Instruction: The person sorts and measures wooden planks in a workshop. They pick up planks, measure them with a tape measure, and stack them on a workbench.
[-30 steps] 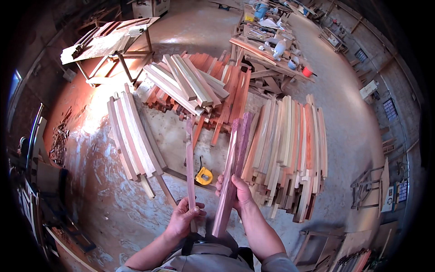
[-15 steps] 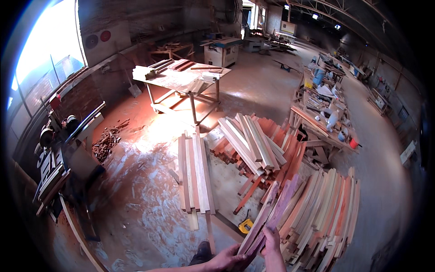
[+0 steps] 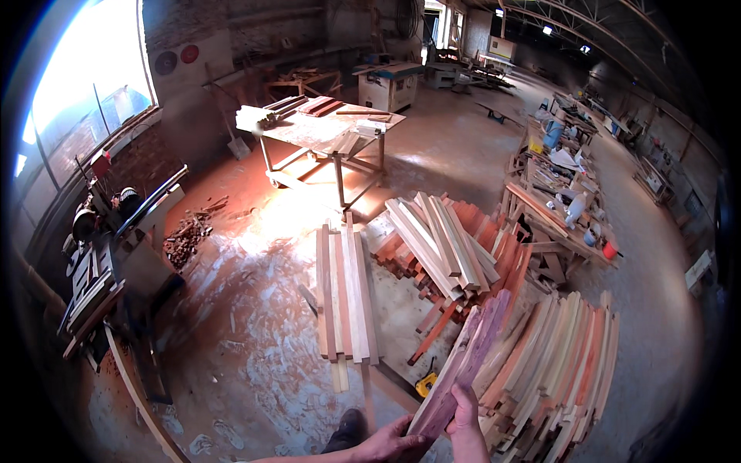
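Observation:
Two long wooden strips (image 3: pixel 465 363), purplish brown, slant up and away from me at the lower middle, side by side and touching. My left hand (image 3: pixel 395 440) is closed around their near end from the left. Higher along the right side, my right hand (image 3: pixel 463 411) grips them too, its thumb showing on top. Just right of my hands lies a broad stack of pale and reddish strips (image 3: pixel 548 363). Beyond the held strips' left edge, a yellow and black tool (image 3: pixel 424 384), perhaps a tape measure, is partly hidden.
A smaller strip stack (image 3: pixel 345 301) lies left of centre, with crossed pale strips (image 3: pixel 436 243) over reddish ones behind. Farther off stands a wooden worktable (image 3: pixel 316 137). Machinery (image 3: pixel 127 231) and a scrap pile (image 3: pixel 185 238) are at left; a cluttered bench (image 3: pixel 532 197) is at right.
The gap between the two held strips has closed, and they now lie together. The whole scene has shifted slightly right in view, and the yellow tool is more covered.

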A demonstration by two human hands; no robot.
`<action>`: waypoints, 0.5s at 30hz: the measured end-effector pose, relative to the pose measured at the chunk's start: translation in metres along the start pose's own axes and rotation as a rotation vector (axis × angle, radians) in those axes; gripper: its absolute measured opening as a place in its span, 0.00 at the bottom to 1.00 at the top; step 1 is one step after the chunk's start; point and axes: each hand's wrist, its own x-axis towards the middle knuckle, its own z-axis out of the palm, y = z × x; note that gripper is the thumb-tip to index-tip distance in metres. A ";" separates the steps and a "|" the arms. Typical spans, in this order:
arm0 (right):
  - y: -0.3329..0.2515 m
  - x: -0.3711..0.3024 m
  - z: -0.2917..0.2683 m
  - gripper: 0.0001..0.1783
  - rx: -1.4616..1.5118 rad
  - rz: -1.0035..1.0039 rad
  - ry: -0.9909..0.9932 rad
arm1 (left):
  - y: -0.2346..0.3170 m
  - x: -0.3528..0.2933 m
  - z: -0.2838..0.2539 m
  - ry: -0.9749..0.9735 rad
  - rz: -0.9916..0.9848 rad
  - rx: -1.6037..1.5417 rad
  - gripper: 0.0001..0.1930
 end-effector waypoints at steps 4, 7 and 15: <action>0.005 0.007 0.002 0.23 -0.045 0.040 -0.025 | -0.050 0.022 -0.018 0.050 0.142 -0.024 0.24; 0.006 0.008 0.001 0.15 -0.081 0.041 0.033 | -0.047 0.024 -0.023 0.010 0.020 -0.111 0.20; 0.004 0.002 0.017 0.16 -0.045 0.050 -0.065 | -0.054 0.022 -0.023 0.001 0.097 -0.247 0.25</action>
